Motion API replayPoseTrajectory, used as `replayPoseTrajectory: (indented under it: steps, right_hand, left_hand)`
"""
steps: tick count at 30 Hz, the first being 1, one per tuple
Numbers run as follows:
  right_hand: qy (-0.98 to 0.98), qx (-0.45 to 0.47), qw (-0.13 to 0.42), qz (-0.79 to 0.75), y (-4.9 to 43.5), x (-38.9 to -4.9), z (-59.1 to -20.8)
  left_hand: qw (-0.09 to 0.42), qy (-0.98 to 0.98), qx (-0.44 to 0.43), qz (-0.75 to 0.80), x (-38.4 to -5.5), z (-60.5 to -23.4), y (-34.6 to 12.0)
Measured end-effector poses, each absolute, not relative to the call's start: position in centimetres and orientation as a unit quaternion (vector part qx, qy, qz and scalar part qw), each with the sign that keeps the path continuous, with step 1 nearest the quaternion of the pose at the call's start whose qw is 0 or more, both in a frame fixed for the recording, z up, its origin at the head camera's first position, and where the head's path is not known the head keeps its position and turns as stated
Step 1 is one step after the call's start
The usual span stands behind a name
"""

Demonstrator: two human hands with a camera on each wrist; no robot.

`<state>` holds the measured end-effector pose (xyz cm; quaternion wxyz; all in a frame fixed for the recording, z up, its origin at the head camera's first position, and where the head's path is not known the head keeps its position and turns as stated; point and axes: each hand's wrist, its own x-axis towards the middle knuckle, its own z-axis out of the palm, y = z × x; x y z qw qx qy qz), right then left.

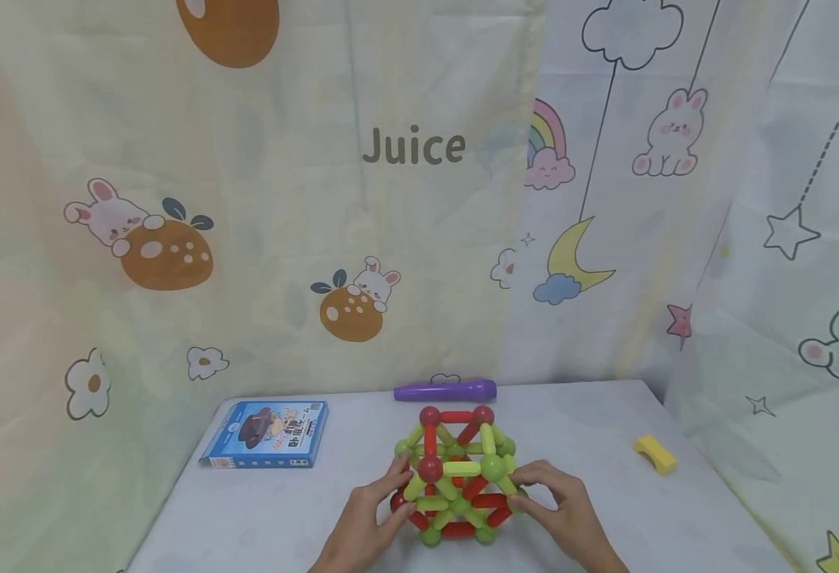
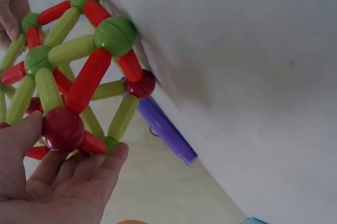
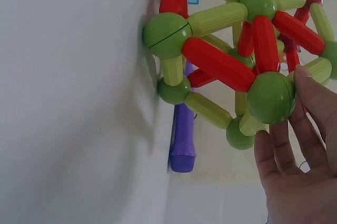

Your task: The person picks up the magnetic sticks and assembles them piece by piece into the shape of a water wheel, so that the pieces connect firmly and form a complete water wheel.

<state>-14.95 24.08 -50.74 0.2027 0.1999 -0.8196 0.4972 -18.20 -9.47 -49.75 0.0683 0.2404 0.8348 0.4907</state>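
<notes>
A cage-like magnetic ball-and-stick structure (image 1: 460, 503) of red and green balls joined by red and yellow-green rods is at the front middle of the table. My left hand (image 1: 365, 509) holds its left side, thumb and fingers around a red ball (image 2: 63, 129) in the left wrist view. On the opposite side my right hand (image 1: 563, 505) grips it, the thumb and fingers about a green ball (image 3: 271, 98) in the right wrist view. Whether its lowest balls touch the table, I cannot tell.
Behind the structure a purple microphone-shaped toy (image 1: 445, 391) lies along the table's back edge. A blue game box (image 1: 269, 434) lies at the back left, and a yellow arch block (image 1: 655, 454) at the right. Printed curtains (image 1: 427, 239) surround the white table (image 1: 247, 517).
</notes>
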Motion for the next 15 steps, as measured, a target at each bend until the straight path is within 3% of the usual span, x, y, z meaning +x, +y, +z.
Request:
replayPoseTrajectory:
  steps: [8, 15]
  right_hand:
    - [-0.840, 0.163, 0.208, 0.473, 23.73, -14.74, -50.48]
    - [-0.844, 0.196, 0.223, 0.446, 24.26, -14.52, -50.07]
  left_hand:
    - [0.066, 0.836, 0.237, 0.490, -17.99, -49.83, -9.39]
    - [0.064, 0.835, 0.246, 0.487, -17.91, -49.72, -9.46]
